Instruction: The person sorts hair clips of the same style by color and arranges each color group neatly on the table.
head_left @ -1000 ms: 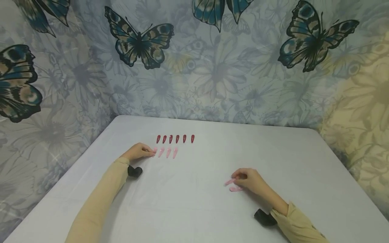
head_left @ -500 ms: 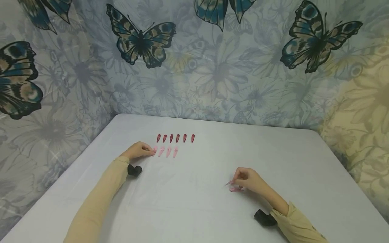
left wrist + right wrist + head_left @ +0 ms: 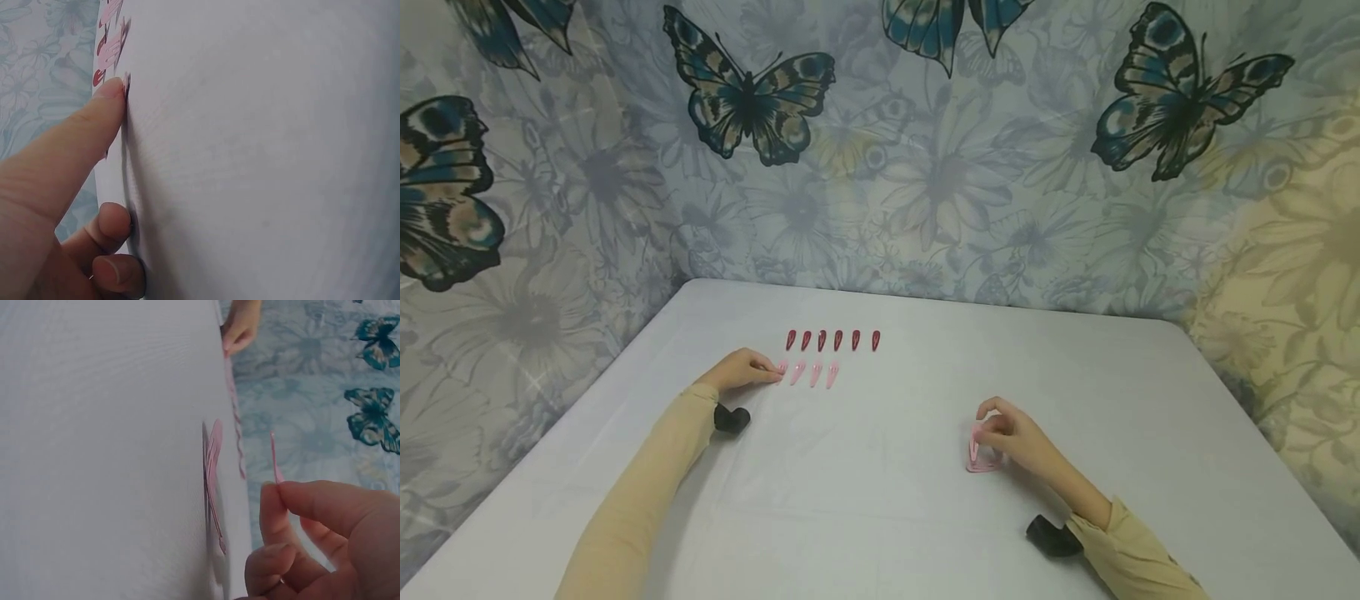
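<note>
My left hand (image 3: 745, 370) pinches the end of the leftmost pink snap hair clip (image 3: 782, 367) in a short row on the table. In the left wrist view its thumb (image 3: 81, 137) reaches the clip, while other fingertips rest against the cloth. Held upright between thumb and index finger of my right hand (image 3: 1015, 433) is another pink snap hair clip (image 3: 973, 446), thin and edge-on in the right wrist view. Just below that hand, one more pink hair clip (image 3: 214, 456) lies on the table, partly hidden by the fingers in the head view.
Behind the pink row runs a row of several dark red hair clips (image 3: 838, 340). The white-covered table (image 3: 865, 500) meets a wall (image 3: 925, 208) with butterfly prints at its far edge. Black wrist devices (image 3: 732, 420) are at both wrists.
My right hand has lifted a pink hair clip from the table and turned it upright, rising slightly. The left hand stays at the leftmost pink clip.
</note>
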`<state>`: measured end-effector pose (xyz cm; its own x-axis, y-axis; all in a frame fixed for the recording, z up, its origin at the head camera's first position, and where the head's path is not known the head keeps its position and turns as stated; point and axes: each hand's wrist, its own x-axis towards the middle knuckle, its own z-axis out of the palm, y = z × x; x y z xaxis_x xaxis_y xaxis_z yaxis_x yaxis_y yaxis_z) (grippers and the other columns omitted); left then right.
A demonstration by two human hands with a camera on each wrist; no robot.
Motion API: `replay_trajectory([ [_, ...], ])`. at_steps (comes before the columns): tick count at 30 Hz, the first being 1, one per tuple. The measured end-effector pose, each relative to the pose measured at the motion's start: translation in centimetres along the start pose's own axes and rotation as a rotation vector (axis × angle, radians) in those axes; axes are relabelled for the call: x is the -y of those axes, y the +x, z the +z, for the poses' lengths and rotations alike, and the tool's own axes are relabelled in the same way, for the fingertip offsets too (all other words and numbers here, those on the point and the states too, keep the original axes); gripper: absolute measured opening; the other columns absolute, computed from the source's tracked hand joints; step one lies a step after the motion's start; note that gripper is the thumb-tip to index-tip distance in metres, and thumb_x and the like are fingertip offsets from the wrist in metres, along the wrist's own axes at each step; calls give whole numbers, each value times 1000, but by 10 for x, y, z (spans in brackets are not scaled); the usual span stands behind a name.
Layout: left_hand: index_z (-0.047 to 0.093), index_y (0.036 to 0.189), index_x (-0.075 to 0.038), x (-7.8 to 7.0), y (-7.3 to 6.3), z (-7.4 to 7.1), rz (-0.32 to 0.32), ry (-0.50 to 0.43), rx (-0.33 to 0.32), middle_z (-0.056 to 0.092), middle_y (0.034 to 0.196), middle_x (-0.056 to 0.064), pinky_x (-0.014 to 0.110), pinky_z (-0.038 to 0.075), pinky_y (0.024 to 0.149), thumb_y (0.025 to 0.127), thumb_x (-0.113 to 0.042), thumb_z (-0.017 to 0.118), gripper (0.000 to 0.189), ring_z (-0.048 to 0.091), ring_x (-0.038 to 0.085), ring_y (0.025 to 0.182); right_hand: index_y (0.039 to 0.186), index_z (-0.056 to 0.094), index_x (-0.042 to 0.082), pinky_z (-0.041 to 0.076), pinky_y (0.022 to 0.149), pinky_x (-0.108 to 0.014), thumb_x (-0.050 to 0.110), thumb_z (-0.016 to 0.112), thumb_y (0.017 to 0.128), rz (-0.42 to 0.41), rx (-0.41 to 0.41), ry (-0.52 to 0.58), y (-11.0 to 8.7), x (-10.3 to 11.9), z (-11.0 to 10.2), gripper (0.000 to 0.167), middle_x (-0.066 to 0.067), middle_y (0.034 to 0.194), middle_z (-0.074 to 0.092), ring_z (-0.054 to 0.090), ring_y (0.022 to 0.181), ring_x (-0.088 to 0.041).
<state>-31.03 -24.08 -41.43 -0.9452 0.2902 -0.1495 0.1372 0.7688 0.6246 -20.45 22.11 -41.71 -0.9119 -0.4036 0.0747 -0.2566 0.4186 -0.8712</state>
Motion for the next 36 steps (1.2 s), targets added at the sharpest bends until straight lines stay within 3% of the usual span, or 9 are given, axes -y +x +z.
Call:
replay_trajectory([
  [6, 76, 97, -1, 2, 0, -2, 38, 8, 11, 73, 105, 17, 33, 44, 84, 89, -25, 71, 26, 56, 16, 88, 91, 58, -2, 39, 56, -20, 3, 61, 91, -53, 36, -32, 6, 0, -1, 5, 6, 75, 54, 45, 65, -1],
  [13, 76, 96, 0, 3, 2, -4, 61, 20, 7, 73, 106, 18, 34, 45, 86, 89, -23, 72, 25, 58, 17, 91, 93, 61, -4, 37, 57, -19, 4, 69, 86, 19, 85, -78, 28, 18, -10, 14, -8, 85, 65, 42, 61, -3],
  [19, 76, 97, 1, 2, 5, -4, 50, 9, 3, 73, 109, 19, 40, 46, 92, 89, -22, 71, 25, 61, 23, 97, 100, 63, -6, 40, 65, -23, 5, 70, 86, 110, 141, -89, 60, 29, -9, 19, 1, 82, 65, 48, 71, -10],
  [26, 75, 97, 1, 1, 4, -2, 43, 2, 11, 71, 111, 20, 44, 46, 95, 89, -22, 71, 25, 62, 28, 101, 106, 65, -6, 45, 73, -23, 7, 68, 87, 156, 101, -73, 100, 35, 9, 23, -4, 86, 67, 53, 79, -10],
  [36, 75, 98, 1, -3, -1, -2, 31, 0, 11, 71, 111, 20, 41, 45, 92, 90, -22, 70, 25, 61, 25, 98, 105, 66, -3, 42, 68, -20, 2, 70, 85, 156, 1, -52, 155, 45, 45, 21, -4, 86, 66, 51, 75, -9],
])
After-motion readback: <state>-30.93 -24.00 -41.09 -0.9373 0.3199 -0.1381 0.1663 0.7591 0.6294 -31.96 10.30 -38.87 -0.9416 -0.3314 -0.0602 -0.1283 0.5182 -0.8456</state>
